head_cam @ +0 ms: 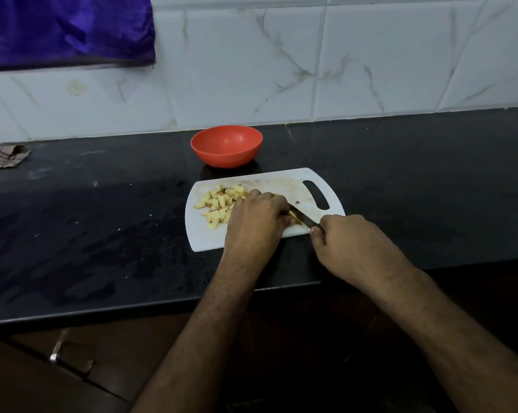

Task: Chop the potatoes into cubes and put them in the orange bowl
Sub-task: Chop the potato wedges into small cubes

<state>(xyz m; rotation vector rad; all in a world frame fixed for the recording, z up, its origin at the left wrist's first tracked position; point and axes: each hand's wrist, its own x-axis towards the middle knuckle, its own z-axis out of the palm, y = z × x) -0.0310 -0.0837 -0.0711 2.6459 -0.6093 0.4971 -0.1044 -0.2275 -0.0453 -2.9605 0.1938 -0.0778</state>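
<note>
White board [281, 177] carries cubes [219, 204] at 9 o'clock; left hand [256, 222] grasps a potato piece (mostly hidden), right hand [348, 242] clenches the knife [301, 217]; bowl [226, 146] at 12.

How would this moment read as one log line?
step: chopping | left hand: holds potato piece | right hand: grips knife | cubes: on cutting board | orange bowl: empty

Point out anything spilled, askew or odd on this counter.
Small pale crumbs lie scattered on the black counter left of the cutting board, which sits slightly askew to the counter edge. The orange bowl is empty.
</note>
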